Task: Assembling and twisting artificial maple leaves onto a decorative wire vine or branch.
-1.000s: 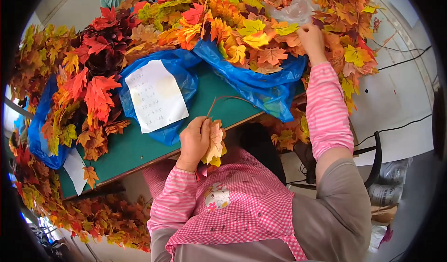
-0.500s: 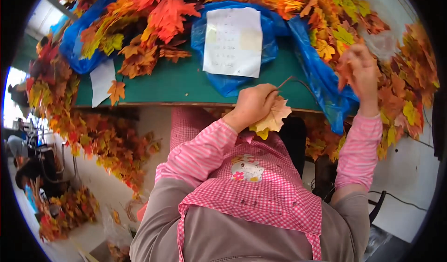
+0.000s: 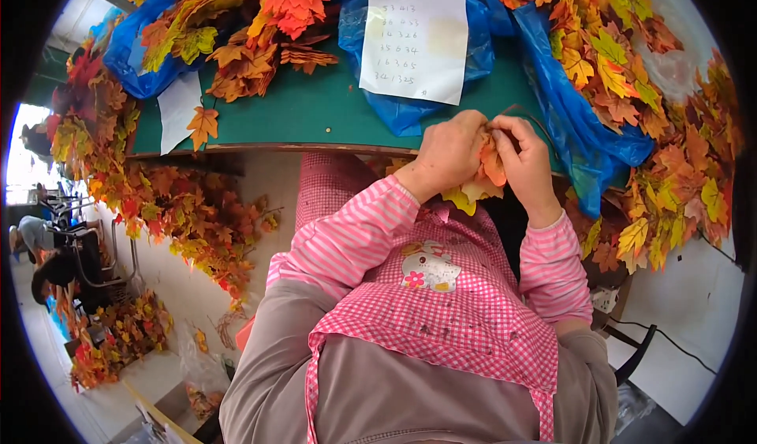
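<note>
Over the front edge of the green table (image 3: 260, 127) my two hands meet. My left hand (image 3: 451, 154) is closed around the stem of a small leaf spray, an artificial maple branch whose pale yellow leaves (image 3: 465, 198) hang below the fingers. Beside it, my right hand (image 3: 527, 160) pinches an orange artificial maple leaf (image 3: 493, 166) against the spray. A thin brown stem (image 3: 520, 111) reaches out past the fingertips toward the right. The exact joint between leaf and stem is hidden by my fingers.
A white handwritten sheet (image 3: 414, 46) lies on a blue plastic bag (image 3: 390, 115). Heaps of artificial leaves sit on both sides, with a blue bag (image 3: 564, 97) at the right. One orange leaf (image 3: 203, 127) rests by the table edge. A leaf garland (image 3: 197, 223) hangs at the left.
My right hand has come from the leaf pile at the right to my left hand, bringing an orange leaf. The view has shifted slightly.
</note>
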Available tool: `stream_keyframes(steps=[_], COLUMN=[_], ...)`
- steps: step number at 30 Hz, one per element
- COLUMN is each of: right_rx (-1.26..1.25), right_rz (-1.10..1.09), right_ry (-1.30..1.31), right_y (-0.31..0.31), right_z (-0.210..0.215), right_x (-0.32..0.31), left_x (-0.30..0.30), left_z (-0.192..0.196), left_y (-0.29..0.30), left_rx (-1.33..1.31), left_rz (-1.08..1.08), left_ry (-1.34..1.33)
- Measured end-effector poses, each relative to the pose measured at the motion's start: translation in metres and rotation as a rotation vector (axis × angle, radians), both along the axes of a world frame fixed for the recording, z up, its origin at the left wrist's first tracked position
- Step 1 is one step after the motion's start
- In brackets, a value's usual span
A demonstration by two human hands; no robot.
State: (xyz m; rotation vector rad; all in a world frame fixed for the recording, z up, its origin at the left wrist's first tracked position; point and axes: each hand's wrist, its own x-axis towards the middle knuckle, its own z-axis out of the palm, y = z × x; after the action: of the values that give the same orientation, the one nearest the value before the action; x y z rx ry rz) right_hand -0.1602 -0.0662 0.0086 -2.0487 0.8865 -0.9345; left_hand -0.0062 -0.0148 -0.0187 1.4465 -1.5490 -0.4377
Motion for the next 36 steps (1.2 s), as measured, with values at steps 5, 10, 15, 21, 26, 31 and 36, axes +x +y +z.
stream_keyframes(steps=[5,10,15,21,26,31,36], right_rx=[-0.051,-0.194,-0.209,-0.249,-0.281,-0.243,-0.239], right_rz=[-0.099,-0.116,-0.08,-0.08,-0.056,-0.092,-0.077], right_ry=[0.005,0.142,0.119,0.125,0.13,0.13,0.113], right_y=[-0.006,-0.01,-0.01,-0.007,-0.005,-0.008,-0.007], right_z=[-0.002,0.003,0.001,-0.001,0.0,0.002,0.001], right_x=[-0.01,-0.013,-0.008,-0.005,-0.001,-0.006,-0.006], left_x=[-0.001,-0.001,0.0,0.0,0.001,0.001,0.001], left_z=[0.0,-0.002,-0.003,-0.002,-0.001,-0.001,-0.002], left_y=[-0.003,-0.004,-0.004,-0.003,-0.003,-0.003,-0.004], left_rx=[-0.044,-0.082,-0.081,-0.067,-0.052,-0.056,-0.068], left_rz=[0.038,0.028,0.026,0.017,0.003,-0.003,0.005], left_ry=[0.07,0.048,0.023,0.001,-0.007,0.052,0.019])
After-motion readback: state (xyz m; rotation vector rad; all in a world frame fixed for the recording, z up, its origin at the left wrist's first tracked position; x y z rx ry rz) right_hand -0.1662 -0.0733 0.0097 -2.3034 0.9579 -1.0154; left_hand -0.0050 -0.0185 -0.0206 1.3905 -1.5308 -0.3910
